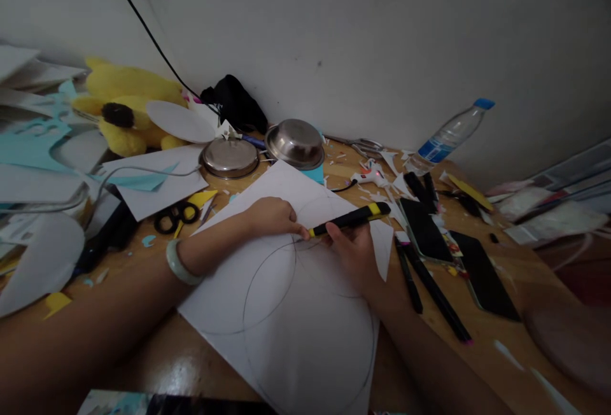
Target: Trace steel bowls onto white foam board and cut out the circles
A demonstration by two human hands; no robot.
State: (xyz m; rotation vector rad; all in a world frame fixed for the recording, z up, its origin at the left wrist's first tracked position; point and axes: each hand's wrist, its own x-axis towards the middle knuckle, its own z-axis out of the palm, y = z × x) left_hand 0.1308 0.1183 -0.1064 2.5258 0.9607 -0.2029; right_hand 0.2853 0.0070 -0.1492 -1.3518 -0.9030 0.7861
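A white sheet of paper (315, 313) with several drawn circles lies on the table under both my hands. My right hand (356, 253) grips a black and yellow utility knife (351, 219) from below, its front end pointing left. My left hand (275, 216) is closed, with its fingertips at the knife's front end; they seem to pinch it, and the blade cannot be made out. A pale bangle sits on my left wrist. The pencilled circle lines pass just beneath the knife's front end.
Two metal bowls (294, 142), scissors (176, 216), a glue gun (371, 174) and a leaning water bottle (451, 138) stand around the sheet. Markers (436, 291) and phones (424, 229) lie right. A yellow plush toy (136, 100) and cut paper (41, 256) crowd the left.
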